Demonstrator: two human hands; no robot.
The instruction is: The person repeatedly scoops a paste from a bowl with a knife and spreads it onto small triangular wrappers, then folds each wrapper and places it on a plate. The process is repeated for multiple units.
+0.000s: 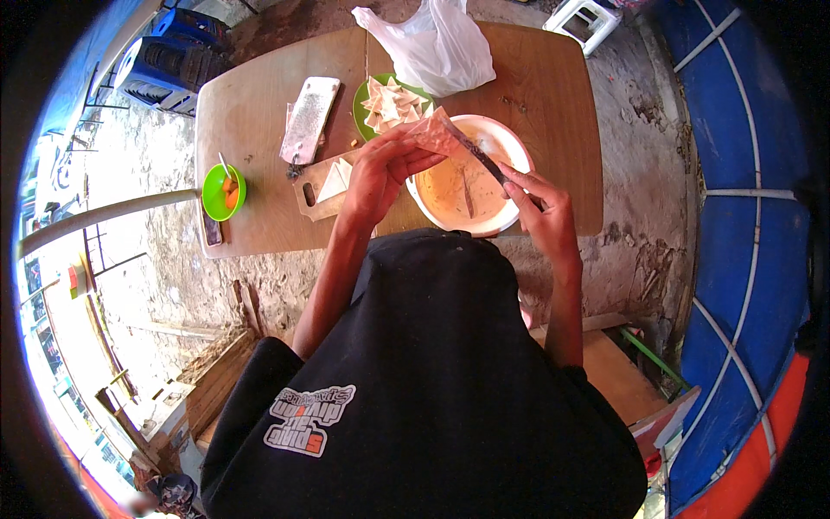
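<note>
Over the basin, my left hand (389, 164) grips a thin, pinkish, translucent piece (437, 134) that looks like a plastic wrapper. My right hand (543, 205) is closed round a long dark, knife-like strip (484, 162), whose far end meets the wrapper's edge. Below both hands stands the pale round basin (521, 156), with orange-brown smears inside and a thin stick-like thing (468, 192) in it. Just beyond my left hand, a green plate (359, 108) bears a heap of pale folded triangles (393, 104). Beside my left wrist, more pale triangles (335, 180) lie on a wooden cutting board (307, 197).
A white plastic bag (441, 48) rests at the table's far side. Left of the plate lies a flat, pale, speckled slab (311, 119). At the left edge a green bowl (212, 195) holds orange pieces and a spoon. Blue chairs (164, 73) and a white stool (584, 24) stand beyond the wooden table (553, 104).
</note>
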